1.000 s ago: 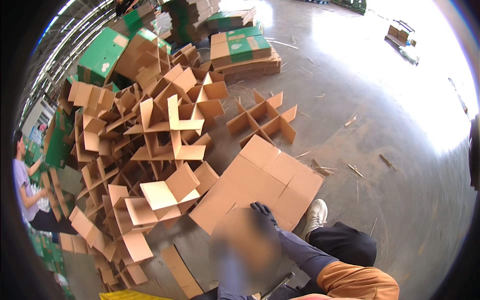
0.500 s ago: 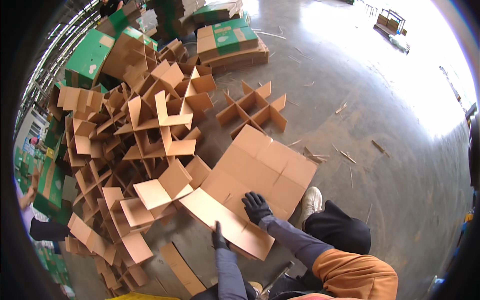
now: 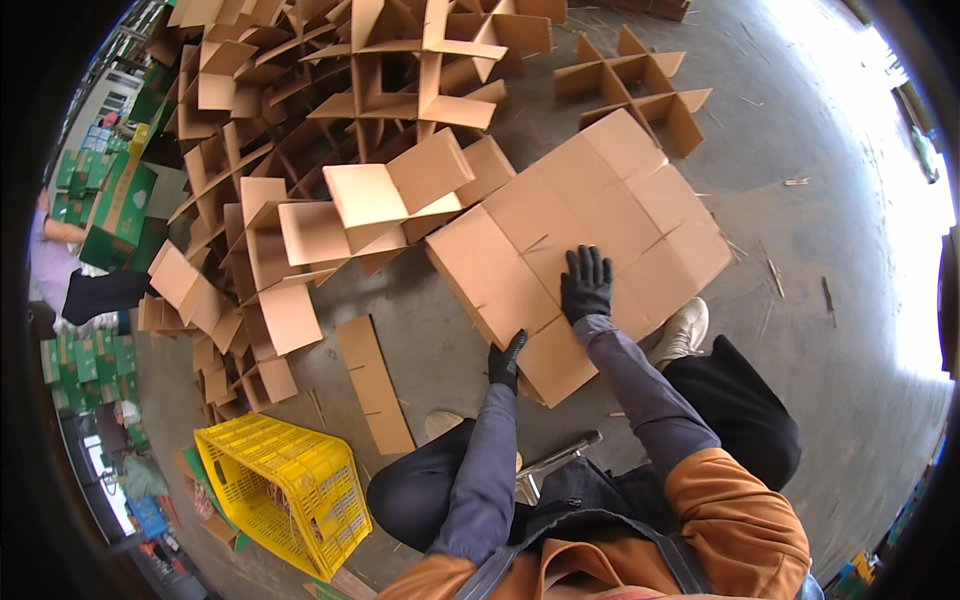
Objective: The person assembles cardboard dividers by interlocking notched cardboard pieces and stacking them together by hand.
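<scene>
A broad sheet of brown cardboard [image 3: 600, 215], slotted and creased, lies before me, apparently on top of other sheets. My right hand [image 3: 587, 287], in a dark glove, rests palm down on it with the fingers stretched out. At its near left edge my left hand [image 3: 506, 362], gloved too, grips the rim with the thumb on top; the fingers beneath are hidden. Left of the sheet stands a large heap of interlocked cardboard dividers [image 3: 370, 100]. One separate divider grid [image 3: 632, 82] sits beyond the sheet's far side.
A yellow plastic crate [image 3: 290, 490] lies tipped at the lower left. Near it is a narrow slotted cardboard strip [image 3: 375, 385]. Green boxes [image 3: 95, 365] are stacked at the far left, where another person [image 3: 60, 255] is partly visible. Scraps [image 3: 775, 278] litter the floor.
The near left panel of the cardboard, tilted up before, now lies level with the rest. My left hand stays at its edge and my right on top. The view has tipped downward.
</scene>
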Motion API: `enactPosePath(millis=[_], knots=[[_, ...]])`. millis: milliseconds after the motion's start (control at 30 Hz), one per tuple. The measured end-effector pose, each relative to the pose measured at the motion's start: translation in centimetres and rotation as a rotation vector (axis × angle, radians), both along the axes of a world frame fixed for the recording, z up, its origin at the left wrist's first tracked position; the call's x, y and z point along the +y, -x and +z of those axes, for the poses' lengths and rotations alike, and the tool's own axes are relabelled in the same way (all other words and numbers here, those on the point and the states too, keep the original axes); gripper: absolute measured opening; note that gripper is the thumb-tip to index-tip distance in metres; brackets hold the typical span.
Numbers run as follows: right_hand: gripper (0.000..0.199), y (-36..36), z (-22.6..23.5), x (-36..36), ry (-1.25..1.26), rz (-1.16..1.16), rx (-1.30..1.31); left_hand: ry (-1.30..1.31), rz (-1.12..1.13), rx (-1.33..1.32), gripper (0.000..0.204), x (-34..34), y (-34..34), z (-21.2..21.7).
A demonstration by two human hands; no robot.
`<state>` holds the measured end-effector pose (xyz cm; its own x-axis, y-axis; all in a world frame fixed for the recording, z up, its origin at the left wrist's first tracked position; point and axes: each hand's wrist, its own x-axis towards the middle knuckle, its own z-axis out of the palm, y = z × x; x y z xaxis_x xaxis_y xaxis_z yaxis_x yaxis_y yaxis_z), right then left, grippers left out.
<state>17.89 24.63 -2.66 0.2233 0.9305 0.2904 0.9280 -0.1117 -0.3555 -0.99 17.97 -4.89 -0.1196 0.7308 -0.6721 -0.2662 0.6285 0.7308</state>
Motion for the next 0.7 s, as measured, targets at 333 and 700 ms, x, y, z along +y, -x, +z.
enactPosePath(millis=[333,700], knots=[[0.049,-3.0,-0.5,-0.9,0.075,-0.022,-0.084,-0.095,-0.193,0.217,0.057,0.7,-5.0,4.3],[0.051,-1.3,1.7,-1.6,0.123,0.174,0.027,-0.001,-0.050,-0.344,0.044,-4.2,0.0,-0.4]])
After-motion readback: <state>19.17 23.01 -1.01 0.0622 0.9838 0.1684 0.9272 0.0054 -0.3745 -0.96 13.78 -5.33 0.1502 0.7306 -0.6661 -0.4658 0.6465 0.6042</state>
